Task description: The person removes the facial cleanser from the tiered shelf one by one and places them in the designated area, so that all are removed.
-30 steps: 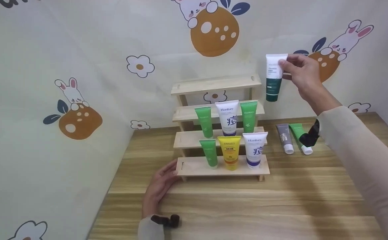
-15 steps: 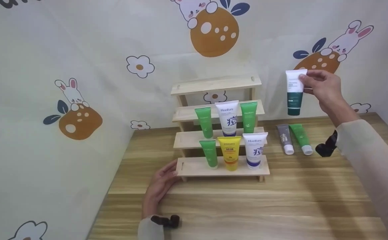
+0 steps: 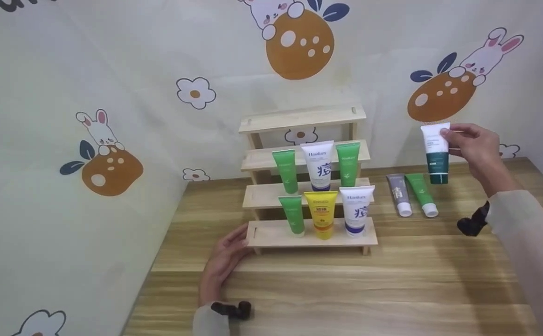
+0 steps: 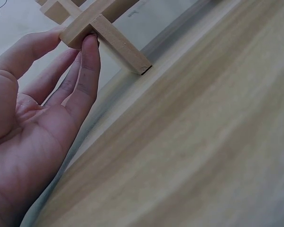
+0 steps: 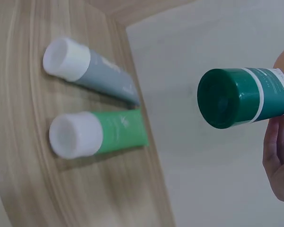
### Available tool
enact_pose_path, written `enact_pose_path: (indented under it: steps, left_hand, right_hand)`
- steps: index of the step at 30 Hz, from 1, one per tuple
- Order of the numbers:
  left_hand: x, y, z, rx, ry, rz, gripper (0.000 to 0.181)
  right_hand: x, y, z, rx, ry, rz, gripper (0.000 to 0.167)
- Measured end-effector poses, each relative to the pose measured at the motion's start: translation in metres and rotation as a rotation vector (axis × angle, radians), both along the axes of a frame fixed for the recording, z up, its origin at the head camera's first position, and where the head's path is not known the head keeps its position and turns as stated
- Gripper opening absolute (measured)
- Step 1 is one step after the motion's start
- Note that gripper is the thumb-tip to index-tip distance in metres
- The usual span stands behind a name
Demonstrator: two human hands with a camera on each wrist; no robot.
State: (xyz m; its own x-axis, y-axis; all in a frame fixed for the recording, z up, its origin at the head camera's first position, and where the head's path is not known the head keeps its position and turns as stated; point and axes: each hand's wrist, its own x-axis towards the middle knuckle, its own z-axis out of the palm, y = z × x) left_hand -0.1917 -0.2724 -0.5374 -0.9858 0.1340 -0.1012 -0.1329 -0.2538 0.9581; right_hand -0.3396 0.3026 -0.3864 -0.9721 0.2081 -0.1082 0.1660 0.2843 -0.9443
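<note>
Two hands work well apart: the right hand [image 3: 479,147] pinches a white-and-dark-green squeeze tube [image 3: 435,154] by its flat crimped end, while the left hand [image 3: 227,255] grips the near left end of a tiered wooden rack [image 3: 271,237] between thumb and fingers, probably to steady it. The squeeze tube is in the air, just left of the right hand and above the tabletop [image 3: 323,289]. Its long axis runs nearly vertical, green cap down, leaning slightly rightward at the cap, printed front facing the head camera; pinching the crimp presumably lets the cap hang free. Between the hands, six tubes [image 3: 322,214] stand cap-down on the rack's two lowest tiers, labels forward, apparently so they can be read. Below and left of the right hand, a gray tube [image 3: 398,195] and a green tube [image 3: 421,195] lie side by side, white caps nearer, crimped ends toward the patterned backdrop [image 3: 234,46].
</note>
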Motion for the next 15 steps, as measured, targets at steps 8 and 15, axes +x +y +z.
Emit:
enact_pose_path:
  steps: [8, 15]
  left_hand:
    - [0.001, 0.0, 0.001, 0.015, 0.015, 0.004, 0.058]
    - [0.001, 0.001, 0.002, -0.011, -0.011, 0.017, 0.06]
  right_hand:
    - [0.003, 0.02, -0.029, 0.024, -0.062, 0.013, 0.088]
    - [0.004, 0.035, -0.052, 0.036, -0.146, 0.01, 0.098]
